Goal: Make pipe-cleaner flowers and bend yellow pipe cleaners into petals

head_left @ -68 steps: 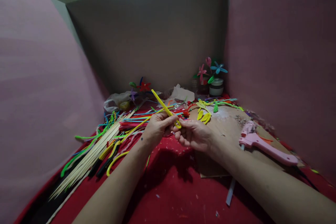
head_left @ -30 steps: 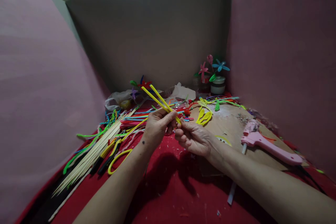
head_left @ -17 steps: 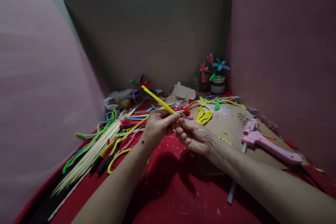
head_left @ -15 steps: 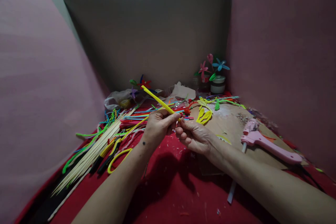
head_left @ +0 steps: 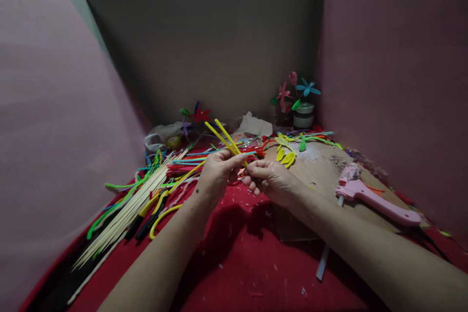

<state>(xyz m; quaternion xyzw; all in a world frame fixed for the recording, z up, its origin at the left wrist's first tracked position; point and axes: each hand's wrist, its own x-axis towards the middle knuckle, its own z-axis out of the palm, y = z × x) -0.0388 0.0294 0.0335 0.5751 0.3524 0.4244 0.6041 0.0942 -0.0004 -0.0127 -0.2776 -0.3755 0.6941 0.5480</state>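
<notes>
Both of my hands meet above the red cloth (head_left: 241, 263), pinching one yellow pipe cleaner (head_left: 224, 136). It is folded, and its two ends stick up and to the left from my fingers. My left hand (head_left: 218, 171) is closed on it with thumb and fingers. My right hand (head_left: 268, 179) pinches the lower end, fingers curled. Just beyond my right hand lie finished yellow petal loops (head_left: 285, 155) on a cardboard sheet (head_left: 321, 170).
A heap of coloured pipe cleaners (head_left: 183, 168) and a bundle of thin wooden sticks (head_left: 127, 209) lie to the left. A pink glue gun (head_left: 369, 196) rests on the cardboard at right. Pipe-cleaner flowers stand in a small pot (head_left: 302, 113) by the back wall. Pink panels close both sides.
The pipe cleaner's two ends have spread apart into a narrow V again. My right hand has shifted slightly up and turned its pinch at the fold.
</notes>
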